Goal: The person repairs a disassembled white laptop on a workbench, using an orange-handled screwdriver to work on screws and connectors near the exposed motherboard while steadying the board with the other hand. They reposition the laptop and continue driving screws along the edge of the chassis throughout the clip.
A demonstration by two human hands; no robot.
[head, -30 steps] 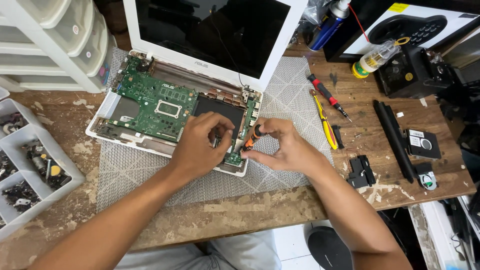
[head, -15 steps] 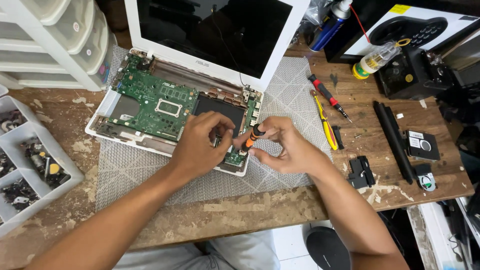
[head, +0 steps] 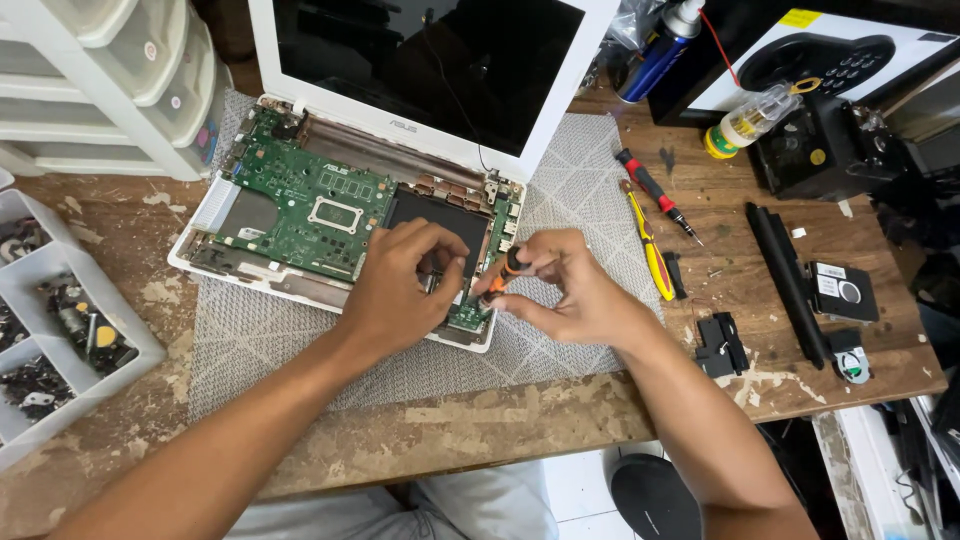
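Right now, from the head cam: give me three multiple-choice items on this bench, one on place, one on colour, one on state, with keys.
1. Where do the two spare screwdrivers lie?
A. on the wooden table to the right of the laptop
B. inside the parts tray
C. on the laptop screen

2. What colour is the laptop casing?
A. black
B. white
C. red

3. What state is the laptop in?
A. lid shut
B. fully assembled with keyboard on
C. opened up, green circuit board bare

Key: 1 A, they lie on the bare table past the grey mat. 2 B, its rim and screen frame are white. 3 C, the circuit board shows, with the left hand on it and the right hand holding an orange-handled screwdriver to it.
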